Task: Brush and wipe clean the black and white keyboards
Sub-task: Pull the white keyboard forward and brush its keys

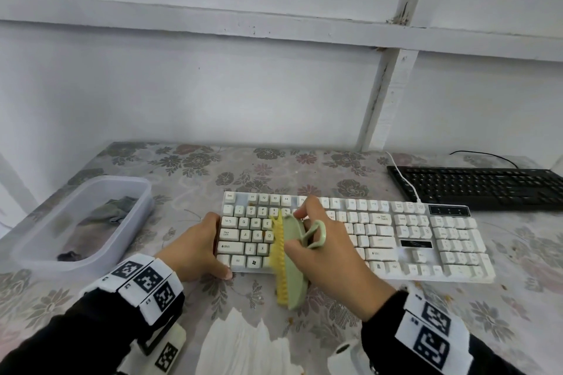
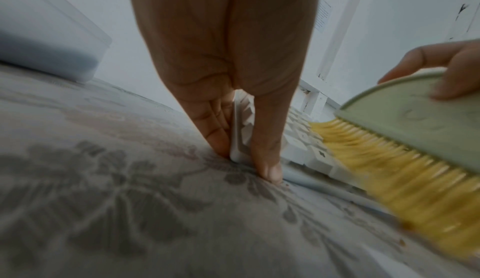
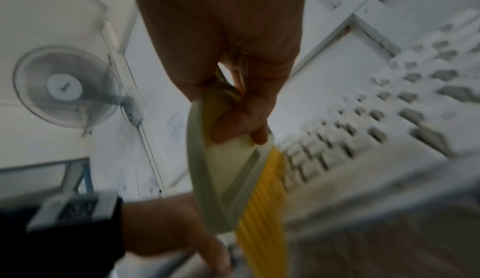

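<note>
— Brush (image 1: 288,265) position? Right hand (image 1: 327,253) grasps it, long axis crosswise over the white keyboard (image 1: 380,237), left end.
— Left hand (image 1: 198,248)?
— Clamps that left end; unbrushed keys lie rightward.

A counter (image 1: 304,161) covered with a grey and pink floral-patterned cloth carried everything. A long white plastic keyboard (image 1: 411,240) lay across its middle, and a flat black keyboard (image 1: 487,186) lay at the far right, just beyond the white one's right end. At the left stood a translucent rectangular plastic tub (image 1: 42,253) holding a crumpled grey cloth (image 1: 112,210). At the near edge lay a fanned stack of white paper tissues (image 1: 243,344).
</note>
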### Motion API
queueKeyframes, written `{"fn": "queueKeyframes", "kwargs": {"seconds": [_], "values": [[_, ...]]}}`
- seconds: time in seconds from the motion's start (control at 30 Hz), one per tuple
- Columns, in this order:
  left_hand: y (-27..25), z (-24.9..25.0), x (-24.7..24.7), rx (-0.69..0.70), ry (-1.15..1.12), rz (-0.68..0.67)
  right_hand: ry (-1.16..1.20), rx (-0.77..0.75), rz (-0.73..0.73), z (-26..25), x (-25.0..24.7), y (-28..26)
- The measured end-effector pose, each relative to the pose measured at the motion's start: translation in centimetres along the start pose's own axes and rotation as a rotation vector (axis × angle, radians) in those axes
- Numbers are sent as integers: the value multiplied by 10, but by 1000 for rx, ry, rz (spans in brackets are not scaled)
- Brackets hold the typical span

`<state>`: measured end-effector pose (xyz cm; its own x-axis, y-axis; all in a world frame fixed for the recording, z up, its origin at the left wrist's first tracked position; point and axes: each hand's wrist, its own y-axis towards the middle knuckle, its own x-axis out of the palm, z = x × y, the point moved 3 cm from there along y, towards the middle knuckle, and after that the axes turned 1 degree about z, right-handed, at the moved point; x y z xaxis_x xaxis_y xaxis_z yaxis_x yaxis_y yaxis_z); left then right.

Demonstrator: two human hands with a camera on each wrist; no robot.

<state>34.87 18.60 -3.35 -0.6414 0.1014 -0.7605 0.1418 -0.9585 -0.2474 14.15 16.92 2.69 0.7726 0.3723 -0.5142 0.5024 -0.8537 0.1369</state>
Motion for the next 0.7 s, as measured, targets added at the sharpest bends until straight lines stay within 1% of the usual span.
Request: {"fn": "queueKeyframes", "kwargs": {"seconds": [0.07,0.13,0.2,0.27,0.37,0.5,0.57,0.63,0.7], "values": [[-1,1,0,4,3,2,13,-7,21,-7,-8,2],[-1,1,-1,4,10,3,53,-29,101,-15,-20,11],[-1,2,-1,2,13,3,44,-58,195,-19,-27,24],[-1,2,-1,2,16,2,21,-70,223,-18,-25,32],[-1,2,-1,-1,14,-1,-59,-82,129,-10,-10,27],[0,1,0,-8,8,0,-67,-40,-32,-1,6,2],[0,2,-1,0,11,4,-68,-28,-82,-2,5,-6],[0,1,-1,4,6,7,-44,-27,-66,-11,-3,-7],[-1,1,-1,3,1,8,32,-26,-10,-22,-14,1]]}}
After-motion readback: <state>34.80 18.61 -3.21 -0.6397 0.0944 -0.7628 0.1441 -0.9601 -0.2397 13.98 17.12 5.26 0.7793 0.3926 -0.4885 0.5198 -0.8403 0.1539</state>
